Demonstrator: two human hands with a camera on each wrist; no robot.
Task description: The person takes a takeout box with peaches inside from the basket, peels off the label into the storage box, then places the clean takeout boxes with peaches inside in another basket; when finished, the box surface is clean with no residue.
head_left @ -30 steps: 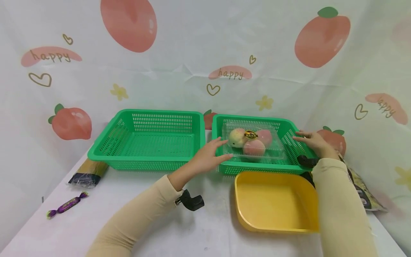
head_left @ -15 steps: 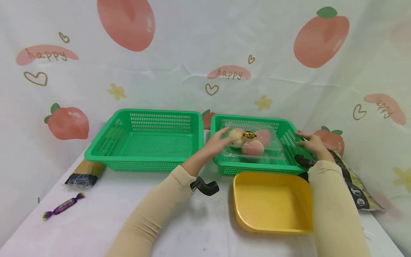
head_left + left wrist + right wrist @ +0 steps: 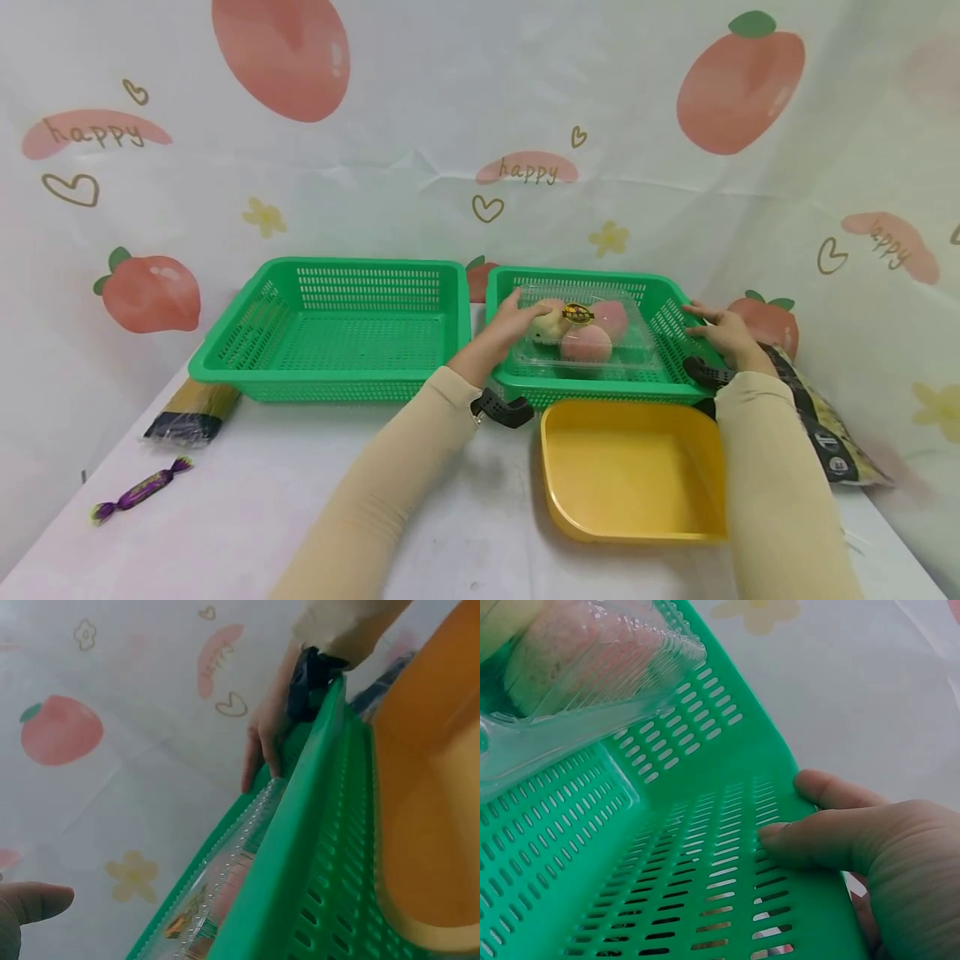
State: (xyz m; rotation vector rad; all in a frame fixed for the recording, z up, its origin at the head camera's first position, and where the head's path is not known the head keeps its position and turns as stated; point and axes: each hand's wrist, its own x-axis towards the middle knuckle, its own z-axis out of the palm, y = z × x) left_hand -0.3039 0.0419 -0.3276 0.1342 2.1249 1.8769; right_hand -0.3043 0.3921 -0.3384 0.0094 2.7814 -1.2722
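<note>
Left hand (image 3: pixel 517 319) fingers flat on clear fruit box (image 3: pixel 588 333) lid, no grip, box in rt green basket (image 3: pixel 667 379), right hand (image 3: pixel 718 332) straight fingers resting on basket rim, holding nothing.

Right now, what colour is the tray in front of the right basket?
Yellow: the tray is plain yellow, seen best in the head view.

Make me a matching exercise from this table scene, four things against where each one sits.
Things:
1. fruit box
2. yellow tray
3. purple candy
4. right hand

Places:
A. table's near left corner
B. on the right basket's right rim
C. inside the right basket
D. in front of the right basket

Pairs: 1-C, 2-D, 3-A, 4-B
</note>
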